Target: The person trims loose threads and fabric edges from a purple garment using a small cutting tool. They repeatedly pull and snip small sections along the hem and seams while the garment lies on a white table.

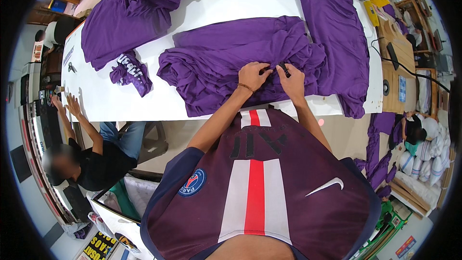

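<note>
A bunched pile of purple garments [221, 48] lies in front of me on the white table [159, 108]. My left hand [253, 75], with a beaded bracelet at the wrist, is closed in a pinch on the cloth near the pile's right part. Close beside it, my right hand [292, 81] is closed around a small black tool [284, 69]; its exact kind is hard to make out. Both hands rest low over the folds, fingertips facing each other. A dark spot shows by the left fingers, too small to name.
More purple garments [130, 19] are heaped at the far left, a printed purple piece [132, 74] beside them. Another purple stack [337, 43] lies on the right. Scissors [71, 67] sit near the left edge. A seated person [103, 159] raises both hands at the left. Cardboard boxes [397, 82] stand right.
</note>
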{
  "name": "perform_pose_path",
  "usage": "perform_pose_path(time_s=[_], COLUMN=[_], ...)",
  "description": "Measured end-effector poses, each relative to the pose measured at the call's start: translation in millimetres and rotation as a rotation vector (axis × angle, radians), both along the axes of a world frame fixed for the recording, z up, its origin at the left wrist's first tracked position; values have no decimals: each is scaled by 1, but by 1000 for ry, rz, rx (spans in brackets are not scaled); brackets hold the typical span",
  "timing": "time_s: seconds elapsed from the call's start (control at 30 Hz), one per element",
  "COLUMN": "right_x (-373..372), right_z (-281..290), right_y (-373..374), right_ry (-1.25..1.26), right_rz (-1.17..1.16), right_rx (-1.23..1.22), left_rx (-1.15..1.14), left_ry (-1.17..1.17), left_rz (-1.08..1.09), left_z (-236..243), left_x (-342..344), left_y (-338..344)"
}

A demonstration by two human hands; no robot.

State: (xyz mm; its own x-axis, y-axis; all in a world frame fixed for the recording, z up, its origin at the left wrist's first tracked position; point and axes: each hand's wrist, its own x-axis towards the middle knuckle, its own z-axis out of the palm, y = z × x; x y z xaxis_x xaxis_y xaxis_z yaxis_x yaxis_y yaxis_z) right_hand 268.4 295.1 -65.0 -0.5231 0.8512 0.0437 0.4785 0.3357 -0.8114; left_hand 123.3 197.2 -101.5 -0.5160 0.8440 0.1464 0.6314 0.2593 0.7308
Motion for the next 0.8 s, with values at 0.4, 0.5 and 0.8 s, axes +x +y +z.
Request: perform_pose_path(time_s=[0.4, 0.5, 0.8], right_x=[3, 3, -2], right_z=[-14, -19, -14], right_y=[-1, 0, 4], right_ry=[164, 281, 154], right_rz=[42, 72, 185], right_rx=[-172, -295, -145], left_rx=[76, 117, 213], left_ry=[-99, -316, -231], left_rz=[-219, -351, -36], left_z=[-5, 13, 30], left_x=[-2, -6, -10], left_y=[-18, -42, -63])
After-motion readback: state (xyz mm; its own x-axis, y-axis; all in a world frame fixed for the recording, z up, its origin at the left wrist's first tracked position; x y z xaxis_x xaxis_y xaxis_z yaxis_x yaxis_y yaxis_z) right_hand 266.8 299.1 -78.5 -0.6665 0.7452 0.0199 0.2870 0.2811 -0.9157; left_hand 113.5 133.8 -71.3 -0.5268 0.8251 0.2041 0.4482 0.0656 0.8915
